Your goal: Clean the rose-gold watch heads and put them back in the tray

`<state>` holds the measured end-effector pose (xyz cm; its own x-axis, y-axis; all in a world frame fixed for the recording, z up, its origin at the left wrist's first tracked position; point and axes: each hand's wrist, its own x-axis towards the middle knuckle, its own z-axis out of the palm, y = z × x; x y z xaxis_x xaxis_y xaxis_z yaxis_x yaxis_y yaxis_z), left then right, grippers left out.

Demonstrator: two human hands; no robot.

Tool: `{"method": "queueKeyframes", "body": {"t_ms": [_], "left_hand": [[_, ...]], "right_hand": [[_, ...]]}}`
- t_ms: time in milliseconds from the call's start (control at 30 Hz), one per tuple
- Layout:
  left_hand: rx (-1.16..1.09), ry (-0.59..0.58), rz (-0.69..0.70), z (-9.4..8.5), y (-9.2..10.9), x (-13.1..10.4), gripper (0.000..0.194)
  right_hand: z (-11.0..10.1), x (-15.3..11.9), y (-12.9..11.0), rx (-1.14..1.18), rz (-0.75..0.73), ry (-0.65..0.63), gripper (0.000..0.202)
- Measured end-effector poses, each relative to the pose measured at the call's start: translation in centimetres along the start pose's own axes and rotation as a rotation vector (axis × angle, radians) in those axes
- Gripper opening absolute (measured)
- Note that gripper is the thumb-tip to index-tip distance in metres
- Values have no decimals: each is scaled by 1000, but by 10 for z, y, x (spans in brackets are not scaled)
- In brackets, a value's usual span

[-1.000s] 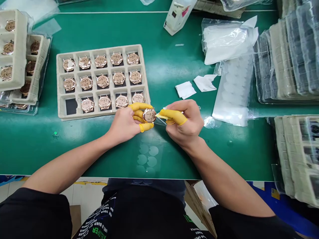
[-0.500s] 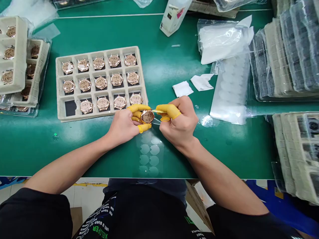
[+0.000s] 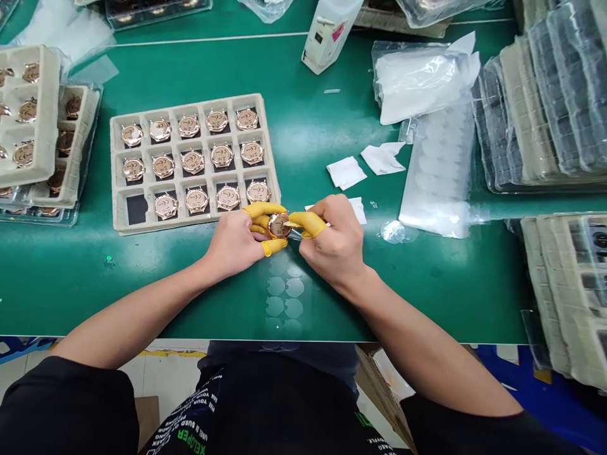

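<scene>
My left hand, in yellow finger cots, grips a rose-gold watch case by its edge, printed back facing up. My right hand is closed, with its yellow-covered index finger reaching over the right side of that case. A thin, shiny item shows under this finger; its kind is hard to make out. Behind my left hand lies a pale tray of similar watch cases in compartments. Its front-left compartment shows only a black pad. A clear sheet of round films lies on the table below my hands.
Stacked trays of watch cases stand at the left. More stacked trays are at the right. White cloth pieces, a bag of white sheets, a film strip and a white bottle lie or stand on the green table.
My right hand has moved slightly left and down, its index fingertip now over the watch case's back. A white cloth behind that hand has come into view. The left hand keeps its grip.
</scene>
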<state>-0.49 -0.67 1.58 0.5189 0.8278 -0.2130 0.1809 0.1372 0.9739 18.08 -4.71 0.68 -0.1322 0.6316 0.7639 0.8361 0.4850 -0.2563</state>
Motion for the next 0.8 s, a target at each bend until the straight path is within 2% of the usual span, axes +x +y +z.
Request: {"method": "queueKeyframes", "body": {"t_ms": [133,267,333,433,500,567,667,733,800], "left_hand": [[-11,-22,-2,0,1,0,56],[-2,16,1,0,1,0,56],[8,21,14,0,0,1,56],[29,8,51,2,-1,2,55],[13,-2,73,4,-3,1,54],[-29,-27,101,7,-5,0,52],[-25,-40,133,9,-7,-1,49],[-17,-47,137,10,-8,-1,54],[-76,-75,99,9,-8,0,70]], "right_hand": [[9,1,-2,-53,67,-22,29],[5,-2,18,120,279,-38,18],[-5,-4,34,99,363,-37,31],[-18,-5,47,-82,323,-32,49],[-20,-4,43,-60,314,-84,54],[-18,-5,31,111,338,-199,57],[-17,-8,16,382,391,-317,44],[-21,-5,13,467,429,-289,33],[-24,8,13,482,509,-207,24]]}}
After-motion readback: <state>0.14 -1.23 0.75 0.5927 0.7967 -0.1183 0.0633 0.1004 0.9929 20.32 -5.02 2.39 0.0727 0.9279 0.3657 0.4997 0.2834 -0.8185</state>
